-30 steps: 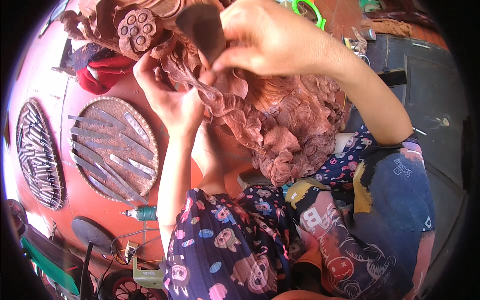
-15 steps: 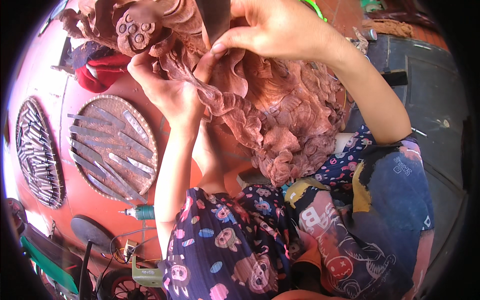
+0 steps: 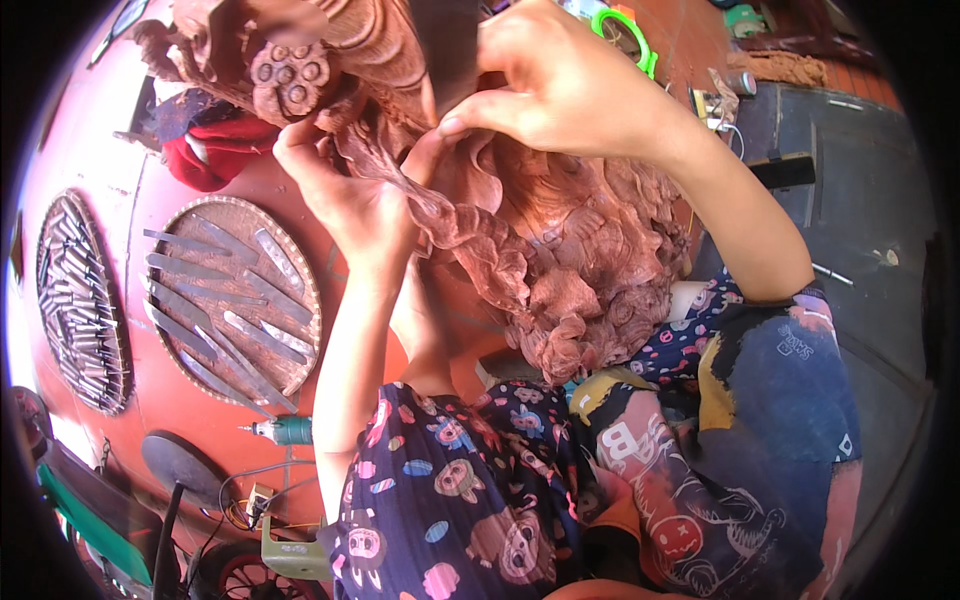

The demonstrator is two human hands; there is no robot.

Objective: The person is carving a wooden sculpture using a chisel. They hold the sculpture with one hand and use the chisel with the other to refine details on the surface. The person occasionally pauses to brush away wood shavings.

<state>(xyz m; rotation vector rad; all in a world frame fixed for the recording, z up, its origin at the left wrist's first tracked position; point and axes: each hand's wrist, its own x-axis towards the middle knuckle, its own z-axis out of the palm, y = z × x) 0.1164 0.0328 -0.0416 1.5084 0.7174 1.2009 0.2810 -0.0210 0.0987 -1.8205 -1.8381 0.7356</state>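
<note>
A large reddish-brown wood carving (image 3: 590,265) with wavy leaf edges and a round seed pod rests before me, over my lap. My left hand (image 3: 355,205) is closed around a curling edge of it, fingers on the far side and thumb near the middle. My right hand (image 3: 560,85) pinches a flat dark strip (image 3: 447,50), perhaps a scraper blade, standing against the carving. The strip's lower end meets the wood close to my left thumb. My right fingers are partly hidden behind the strip.
To the left, a round woven tray (image 3: 308,270) holds several flat metal blades; another tray (image 3: 125,385) is full of slim tools. A green power tool (image 3: 285,430) lies near my left forearm. A phone (image 3: 783,170) and a bright green ring (image 3: 648,62) are at the right.
The carving and both hands sit slightly lower and farther right in view, with much of the surroundings shifted too. The green ring shows more fully. Both hands keep their hold.
</note>
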